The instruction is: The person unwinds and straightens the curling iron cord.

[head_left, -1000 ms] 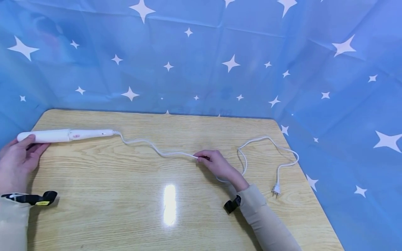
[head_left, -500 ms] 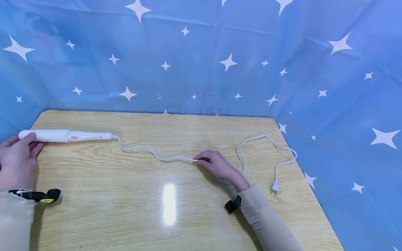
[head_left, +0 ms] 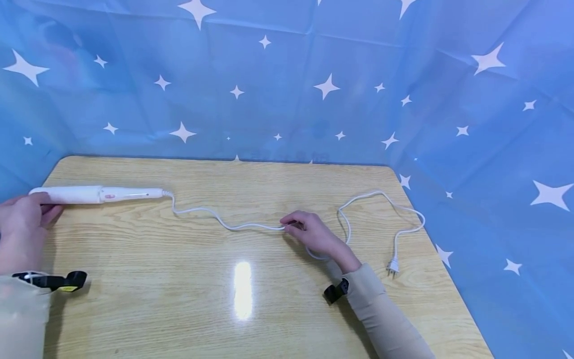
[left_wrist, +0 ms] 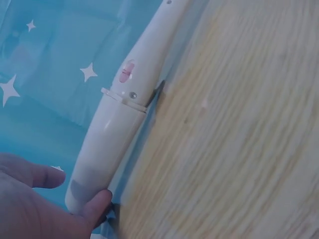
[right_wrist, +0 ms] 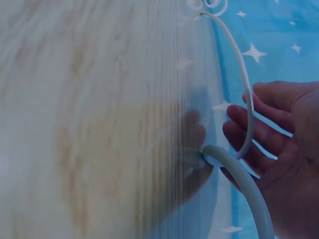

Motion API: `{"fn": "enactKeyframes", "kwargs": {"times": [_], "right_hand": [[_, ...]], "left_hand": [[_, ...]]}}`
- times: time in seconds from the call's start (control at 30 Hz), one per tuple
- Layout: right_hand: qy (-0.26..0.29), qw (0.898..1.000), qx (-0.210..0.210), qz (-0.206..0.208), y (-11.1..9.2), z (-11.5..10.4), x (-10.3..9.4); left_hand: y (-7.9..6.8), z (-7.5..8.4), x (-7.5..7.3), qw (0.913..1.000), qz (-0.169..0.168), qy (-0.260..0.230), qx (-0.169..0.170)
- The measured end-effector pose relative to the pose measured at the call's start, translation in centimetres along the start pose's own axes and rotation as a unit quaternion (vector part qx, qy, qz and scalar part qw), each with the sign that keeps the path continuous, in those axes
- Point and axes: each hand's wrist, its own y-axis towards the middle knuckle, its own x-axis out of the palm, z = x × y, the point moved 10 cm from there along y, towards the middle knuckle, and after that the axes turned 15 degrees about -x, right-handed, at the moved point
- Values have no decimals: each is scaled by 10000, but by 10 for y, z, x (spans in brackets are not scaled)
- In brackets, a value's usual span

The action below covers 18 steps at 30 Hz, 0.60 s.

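A white hair styling iron (head_left: 130,193) with a pink switch lies lengthwise at the back left of the table. My left hand (head_left: 22,224) holds its rounded outer end, with the thumb against the side; in the left wrist view the thumb (left_wrist: 97,206) presses the white barrel (left_wrist: 107,134) and another finger stands apart from it. From the handle a white cord (head_left: 237,227) runs in gentle waves to my right hand (head_left: 316,237), which pinches it between thumb and forefinger. The right wrist view shows the cord (right_wrist: 246,74) passing at the fingertips, the other fingers loosely bent.
Beyond my right hand the rest of the cord loops across the right of the wooden table (head_left: 170,279), ending in a two-prong plug (head_left: 392,266) near the right edge. A blue curtain (head_left: 287,109) with white stars stands behind and to the right.
The iron and my left hand have shifted slightly to the right. My right hand has moved a little right along with the cord, still pinching it.
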Motion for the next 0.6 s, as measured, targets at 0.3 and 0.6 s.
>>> {"fn": "enactKeyframes", "kwargs": {"times": [0.3, 0.6], "right_hand": [[-84, 9998, -150, 70, -5, -4, -6], [-420, 9942, -387, 914, -22, -13, -53]], "left_hand": [[-2, 2, -5, 9977, 213, 641, 74], [-21, 5, -4, 9740, 747, 2033, 664]]}}
